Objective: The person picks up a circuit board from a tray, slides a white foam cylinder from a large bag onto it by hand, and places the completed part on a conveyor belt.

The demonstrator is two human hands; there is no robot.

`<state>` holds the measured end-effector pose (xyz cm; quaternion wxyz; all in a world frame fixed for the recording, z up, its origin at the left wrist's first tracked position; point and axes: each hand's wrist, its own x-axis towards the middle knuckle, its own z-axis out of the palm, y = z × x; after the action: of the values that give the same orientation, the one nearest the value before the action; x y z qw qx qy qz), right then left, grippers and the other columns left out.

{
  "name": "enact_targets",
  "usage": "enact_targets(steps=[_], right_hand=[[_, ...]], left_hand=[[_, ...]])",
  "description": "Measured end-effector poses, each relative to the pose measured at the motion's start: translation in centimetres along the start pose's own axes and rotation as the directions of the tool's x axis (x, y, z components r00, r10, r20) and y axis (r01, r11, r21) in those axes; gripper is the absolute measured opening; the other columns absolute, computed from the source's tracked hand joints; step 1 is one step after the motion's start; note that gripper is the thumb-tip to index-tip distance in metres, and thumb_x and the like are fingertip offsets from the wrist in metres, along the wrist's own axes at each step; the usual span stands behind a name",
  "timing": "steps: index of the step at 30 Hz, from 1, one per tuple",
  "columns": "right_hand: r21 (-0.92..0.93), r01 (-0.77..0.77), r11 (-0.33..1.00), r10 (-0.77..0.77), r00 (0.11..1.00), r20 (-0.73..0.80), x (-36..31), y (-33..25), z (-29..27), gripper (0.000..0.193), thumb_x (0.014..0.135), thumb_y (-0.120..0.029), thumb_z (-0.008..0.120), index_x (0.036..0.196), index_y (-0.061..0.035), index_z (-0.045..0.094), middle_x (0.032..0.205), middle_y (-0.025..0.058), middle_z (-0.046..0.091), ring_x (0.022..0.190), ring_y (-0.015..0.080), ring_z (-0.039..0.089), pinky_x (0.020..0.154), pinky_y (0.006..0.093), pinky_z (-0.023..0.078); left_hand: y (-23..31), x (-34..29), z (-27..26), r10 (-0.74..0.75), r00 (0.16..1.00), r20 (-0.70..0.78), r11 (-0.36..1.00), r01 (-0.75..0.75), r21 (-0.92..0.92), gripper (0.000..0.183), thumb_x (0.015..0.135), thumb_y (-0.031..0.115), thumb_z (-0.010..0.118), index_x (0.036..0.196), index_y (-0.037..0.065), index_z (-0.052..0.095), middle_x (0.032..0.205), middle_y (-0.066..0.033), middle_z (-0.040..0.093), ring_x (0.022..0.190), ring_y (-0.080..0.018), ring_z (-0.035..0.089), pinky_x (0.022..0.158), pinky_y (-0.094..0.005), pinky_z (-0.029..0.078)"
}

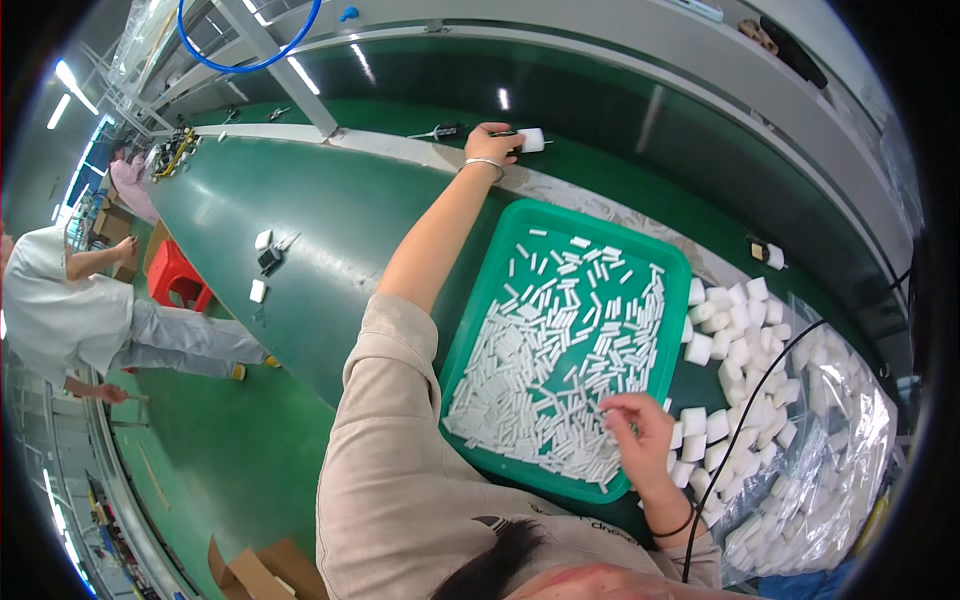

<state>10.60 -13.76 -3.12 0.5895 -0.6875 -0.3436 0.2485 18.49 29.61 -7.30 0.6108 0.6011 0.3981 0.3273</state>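
Note:
My left hand (485,145) reaches out to the far side and is closed on a small black-and-white part (531,140). The part's white block end and a thin tip stick out to the right of my fingers, over the dark green belt (620,150). Close to me, my right hand (643,435) is over the near right edge of a green tray (512,225). Its thumb and forefinger are bent together; whatever is between them is too small to make out. Many small white strips (500,370) lie loose in the tray, heaped thickest toward the near left.
White foam-like blocks (735,375) are piled right of the tray, beside a clear plastic bag (830,470). A black cable (745,425) hangs across them. Similar parts (768,253) lie on the belt; others (268,258) sit on the green table (330,200). Another person (75,300) stands left.

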Motion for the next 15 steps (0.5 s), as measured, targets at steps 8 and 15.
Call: enact_targets(steps=[8,15], right_hand=[[-0.441,0.29,0.849,-0.274,0.956,0.102,0.9,-1.4,0.6,0.029,0.067,-0.009,0.068,0.094,-0.0048,0.059,0.088,0.0064,0.057,0.073,0.0195,0.056,0.061,0.0279,0.046],[-0.596,0.397,0.698,-0.231,0.913,0.337,0.2,0.0,1.1,0.03,0.063,-0.019,0.069,0.09,-0.0108,0.06,0.077,0.0018,0.051,0.07,0.019,0.053,0.056,0.0304,0.043]], left_hand=[[2.9,3.1,-4.0,0.584,0.796,0.155,0.042,-0.22,0.975,0.063,0.062,0.033,0.071,0.116,0.012,0.047,0.114,-0.0078,0.051,0.108,-0.0305,0.043,0.084,-0.0407,0.043],[1.7,4.2,-8.0,0.431,0.896,-0.107,0.526,-0.153,0.837,0.025,0.071,0.025,0.06,0.089,0.007,0.062,0.092,-0.0133,0.062,0.091,-0.0282,0.059,0.079,-0.0345,0.046]])
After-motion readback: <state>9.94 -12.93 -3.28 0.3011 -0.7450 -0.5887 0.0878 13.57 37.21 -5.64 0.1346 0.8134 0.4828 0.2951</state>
